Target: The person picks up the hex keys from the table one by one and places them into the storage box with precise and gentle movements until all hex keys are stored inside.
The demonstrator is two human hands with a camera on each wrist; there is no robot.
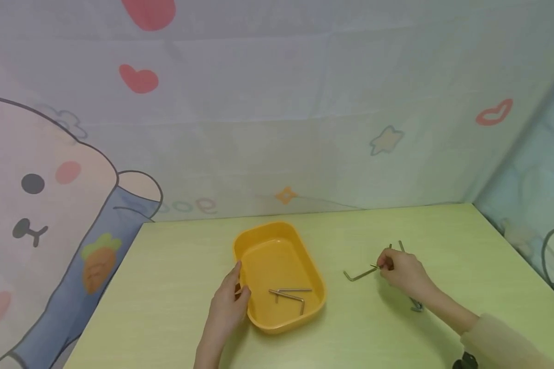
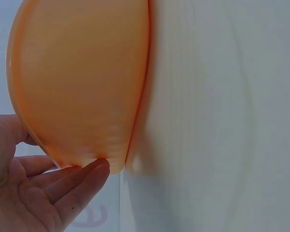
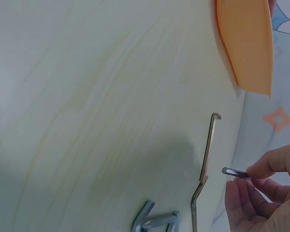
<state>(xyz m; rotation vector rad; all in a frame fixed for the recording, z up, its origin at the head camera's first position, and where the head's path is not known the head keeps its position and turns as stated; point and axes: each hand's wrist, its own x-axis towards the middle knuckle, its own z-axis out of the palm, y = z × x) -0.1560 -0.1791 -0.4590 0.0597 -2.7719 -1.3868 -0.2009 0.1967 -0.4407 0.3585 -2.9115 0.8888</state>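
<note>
The yellow tray lies on the table with two L-shaped hex keys crossing in its near end. My left hand holds the tray by its left side, thumb at the rim; in the left wrist view its fingers press the outer wall. To the right, my right hand pinches a hex key between thumb and fingers, above the table. Beside it lies another hex key. More hex keys lie under and behind this hand, partly hidden by it.
The light green table meets a printed cloth backdrop along its far edge. Another cloth hangs along the right. At the bottom right, a small dark object shows below the sleeve.
</note>
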